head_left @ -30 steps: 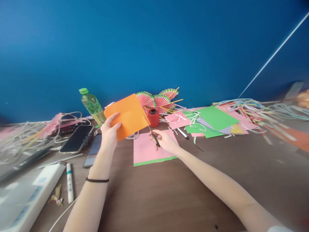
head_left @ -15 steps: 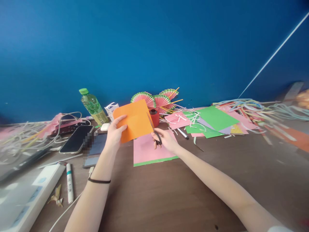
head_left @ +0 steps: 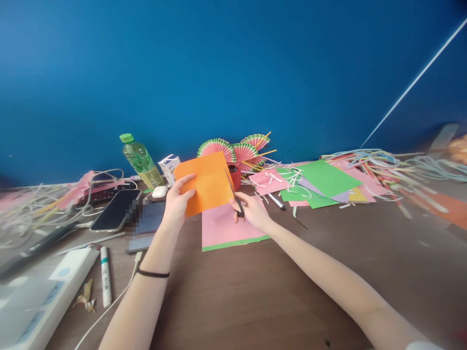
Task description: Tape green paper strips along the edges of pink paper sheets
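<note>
An orange sheet of paper [head_left: 206, 182] is raised above the table, gripped at its left edge by my left hand [head_left: 178, 199]. My right hand [head_left: 250, 210] is closed round the dark handles of a pair of scissors [head_left: 240, 208], whose blades point up along the sheet's right edge. Whether the blades are cutting into the paper cannot be made out. Beneath the sheet lies pink paper with a green strip [head_left: 233, 233] along its near edge. Pink-and-green pleated paper fans [head_left: 243, 152] stand behind, close to a red roll [head_left: 234, 176] that the orange sheet partly hides.
On the left are a green-capped bottle [head_left: 142, 160], a phone [head_left: 116, 210], a marker [head_left: 105, 277] and a white power strip [head_left: 69, 282] with cables. To the right lie green paper [head_left: 328, 179], pink paper with white scraps [head_left: 269, 181] and a pen [head_left: 276, 201]. A blue wall [head_left: 233, 73] rises behind.
The orange sheet and my left hand have shifted slightly right and down. My right hand and the scissors have moved only a little, with the blades still at the sheet's right edge.
</note>
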Available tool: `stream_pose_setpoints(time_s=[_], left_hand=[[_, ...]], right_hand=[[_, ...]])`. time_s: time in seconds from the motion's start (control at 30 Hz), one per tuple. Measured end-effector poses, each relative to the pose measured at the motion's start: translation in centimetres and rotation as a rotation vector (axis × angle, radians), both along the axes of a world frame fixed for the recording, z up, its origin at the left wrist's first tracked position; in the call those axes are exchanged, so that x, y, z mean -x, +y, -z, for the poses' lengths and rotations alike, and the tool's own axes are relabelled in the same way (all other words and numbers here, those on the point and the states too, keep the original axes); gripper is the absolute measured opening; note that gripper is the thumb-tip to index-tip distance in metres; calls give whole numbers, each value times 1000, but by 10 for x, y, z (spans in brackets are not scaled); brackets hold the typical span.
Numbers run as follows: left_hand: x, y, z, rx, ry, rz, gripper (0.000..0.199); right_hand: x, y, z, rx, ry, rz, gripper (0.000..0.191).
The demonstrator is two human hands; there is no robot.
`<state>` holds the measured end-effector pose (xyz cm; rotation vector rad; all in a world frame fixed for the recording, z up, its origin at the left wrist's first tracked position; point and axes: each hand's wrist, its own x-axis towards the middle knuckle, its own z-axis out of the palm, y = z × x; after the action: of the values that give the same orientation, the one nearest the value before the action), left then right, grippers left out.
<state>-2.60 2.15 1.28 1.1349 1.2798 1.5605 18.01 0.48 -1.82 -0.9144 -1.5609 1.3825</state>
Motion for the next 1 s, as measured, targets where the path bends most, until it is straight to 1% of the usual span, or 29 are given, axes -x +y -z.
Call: stream_pose_setpoints(time_s=[0.23,0.63,0.87,1.0], left_hand=[[1,1,1,3,2,2,46],[1,0,1,16,-3,10,47],[-3,-3,-4,54,12,18,49],[-4,-4,-5,103,31,40,52]], right_hand=[[-1,1,3,-32,-20,37,30],[-2,3,3,-36,-42,43,31],[0,2,2,14,29,-14,37],[0,1,-2,43,64,-42,34]])
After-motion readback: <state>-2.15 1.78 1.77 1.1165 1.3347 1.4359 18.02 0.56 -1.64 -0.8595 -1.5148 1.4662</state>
